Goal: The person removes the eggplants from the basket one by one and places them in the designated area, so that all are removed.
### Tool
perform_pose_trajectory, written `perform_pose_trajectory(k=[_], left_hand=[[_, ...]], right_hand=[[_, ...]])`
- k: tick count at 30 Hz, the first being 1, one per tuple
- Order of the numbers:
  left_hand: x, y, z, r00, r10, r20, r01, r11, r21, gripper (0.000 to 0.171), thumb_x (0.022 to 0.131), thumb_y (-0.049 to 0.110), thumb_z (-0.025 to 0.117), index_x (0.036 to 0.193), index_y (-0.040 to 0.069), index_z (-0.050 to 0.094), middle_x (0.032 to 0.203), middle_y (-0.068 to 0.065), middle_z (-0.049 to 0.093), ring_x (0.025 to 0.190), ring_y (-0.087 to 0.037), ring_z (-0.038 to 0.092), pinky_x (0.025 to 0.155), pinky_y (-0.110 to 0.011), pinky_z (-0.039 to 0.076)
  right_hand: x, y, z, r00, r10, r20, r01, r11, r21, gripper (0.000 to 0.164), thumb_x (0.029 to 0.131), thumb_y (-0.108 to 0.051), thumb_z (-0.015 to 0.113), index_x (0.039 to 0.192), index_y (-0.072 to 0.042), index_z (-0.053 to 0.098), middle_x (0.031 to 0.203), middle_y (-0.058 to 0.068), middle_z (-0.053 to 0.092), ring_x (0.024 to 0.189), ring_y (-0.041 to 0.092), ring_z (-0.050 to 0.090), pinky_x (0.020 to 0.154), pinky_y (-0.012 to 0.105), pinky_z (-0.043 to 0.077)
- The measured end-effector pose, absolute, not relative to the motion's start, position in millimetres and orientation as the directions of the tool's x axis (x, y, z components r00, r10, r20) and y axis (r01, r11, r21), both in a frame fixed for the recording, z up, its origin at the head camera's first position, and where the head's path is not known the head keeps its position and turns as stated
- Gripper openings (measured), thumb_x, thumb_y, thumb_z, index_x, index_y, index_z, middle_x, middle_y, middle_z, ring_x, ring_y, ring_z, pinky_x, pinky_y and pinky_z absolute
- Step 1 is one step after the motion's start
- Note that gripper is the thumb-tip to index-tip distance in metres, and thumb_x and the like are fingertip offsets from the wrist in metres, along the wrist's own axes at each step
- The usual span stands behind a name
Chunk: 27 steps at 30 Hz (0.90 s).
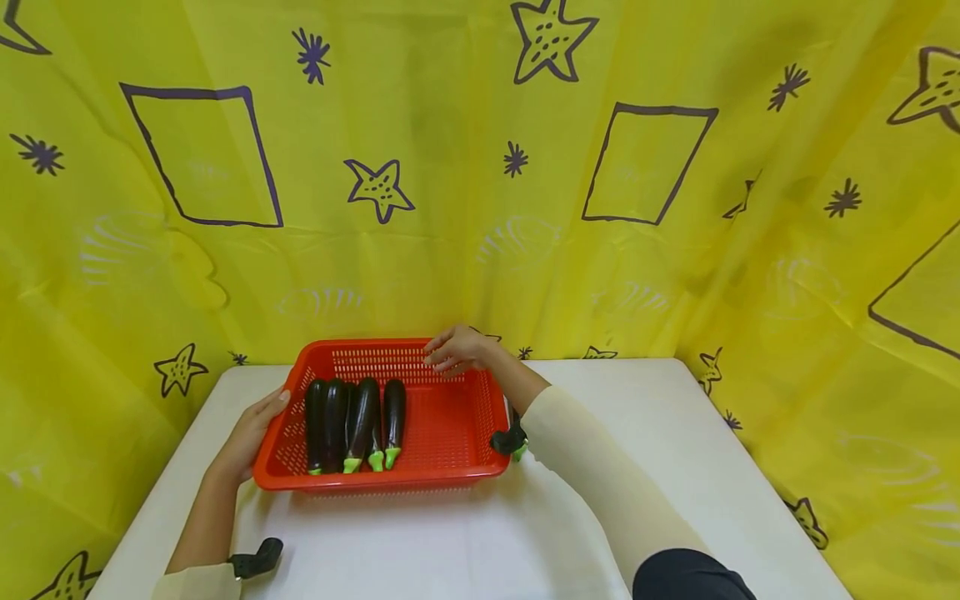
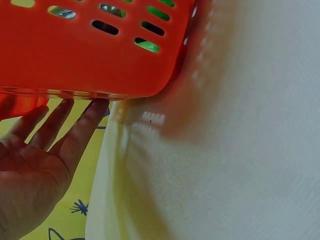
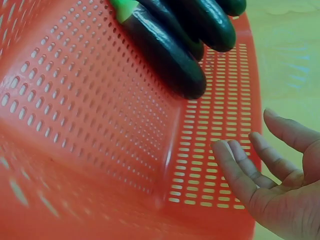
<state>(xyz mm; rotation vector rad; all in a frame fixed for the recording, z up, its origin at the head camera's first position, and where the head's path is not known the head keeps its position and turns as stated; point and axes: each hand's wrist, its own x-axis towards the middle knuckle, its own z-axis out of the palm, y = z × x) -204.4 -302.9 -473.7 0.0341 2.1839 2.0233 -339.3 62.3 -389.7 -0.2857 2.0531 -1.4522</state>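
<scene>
Yellow curtain (image 1: pixel 465 267) behind, eggplants (image 1: pixel 363 421) ranked in a red basket (image 1: pixel 390 480)

Printed with starfish and four-sided outlines, the curtain hangs round a white table (image 1: pixel 637 425). The basket is toward the table's far side, just left of twelve o'clock; whether its base lies wholly flat I cannot tell.

At the basket's nine o'clock the left hand (image 1: pixel 253 433) holds the rim: the head view shows a fingertip over the edge, the left wrist view more fingers reaching against the outside. A grip at that side probably steadies the whole container. The right hand (image 1: pixel 465 348) hangs by the far rim at one o'clock, fingers loosely spread and slightly bent, nothing between them. Its arm crosses over the right wall, likely because the eggplants crowd the other half.

Inside, about six eggplants lie side by side from eight o'clock to nearly twelve, green stems toward six, rounded ends toward twelve. Their long shape perhaps explains the parallel lie, since they nest closely that way. Slotted red floor shows at three o'clock.

Outside the basket, at four o'clock, a green tip (image 1: pixel 520 452) peeks from behind the black wrist device (image 1: pixel 510 438); it may belong to another eggplant, but too little shows.
</scene>
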Motion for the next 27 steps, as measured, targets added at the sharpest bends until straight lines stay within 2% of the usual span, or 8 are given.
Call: perform_pose_trajectory(k=[4,9,14,19,27], left_hand=[[-204,-303,-473,-0.986,0.126,-0.106,-0.095,0.09,0.991,0.073,0.114,0.048,0.036,0.168,0.004,0.011,0.151,-0.02,0.049,0.106,-0.004,0.067,0.09,-0.04,0.061],[-205,-303,-473,-0.986,0.124,-0.109,-0.099,0.079,0.992,0.073,0.114,0.047,0.037,0.168,0.005,0.011,0.148,-0.015,0.052,0.106,-0.005,0.067,0.09,-0.039,0.061],[-205,-302,-476,-0.986,0.124,-0.111,-0.103,0.068,0.992,0.073,0.114,0.046,0.037,0.168,0.004,0.01,0.147,-0.014,0.052,0.106,-0.005,0.067,0.09,-0.038,0.061],[-205,-300,-477,-0.987,0.131,-0.098,-0.092,0.046,0.995,0.072,0.115,0.045,0.037,0.168,0.004,0.01,0.141,-0.005,0.056,0.106,-0.006,0.067,0.089,-0.038,0.061],[-204,-300,-476,-0.989,0.109,-0.099,-0.096,0.031,0.995,0.073,0.114,0.046,0.038,0.168,0.004,0.012,0.129,0.008,0.06,0.105,-0.005,0.067,0.088,-0.036,0.061]], right_hand=[[-340,57,-398,-0.79,-0.5,-0.354,0.175,0.37,-0.912,0.041,0.102,-0.001,0.067,0.14,0.011,0.06,0.127,0.02,0.07,0.126,0.046,0.061,0.103,0.054,0.053],[-338,48,-409,-0.777,-0.505,-0.376,0.186,0.386,-0.903,0.044,0.099,-0.004,0.073,0.139,0.011,0.061,0.122,0.019,0.073,0.123,0.045,0.063,0.103,0.057,0.052],[-335,41,-416,-0.768,-0.503,-0.395,0.185,0.416,-0.89,0.042,0.097,-0.009,0.077,0.134,0.008,0.066,0.121,0.018,0.072,0.123,0.046,0.063,0.096,0.055,0.057],[-333,39,-422,-0.768,-0.501,-0.399,0.182,0.427,-0.886,0.036,0.097,-0.011,0.077,0.128,0.006,0.071,0.123,0.017,0.072,0.122,0.044,0.065,0.094,0.052,0.059],[-335,39,-439,-0.747,-0.538,-0.39,0.19,0.39,-0.901,0.041,0.102,-0.009,0.071,0.138,0.01,0.063,0.13,0.023,0.069,0.122,0.041,0.066,0.102,0.049,0.055]])
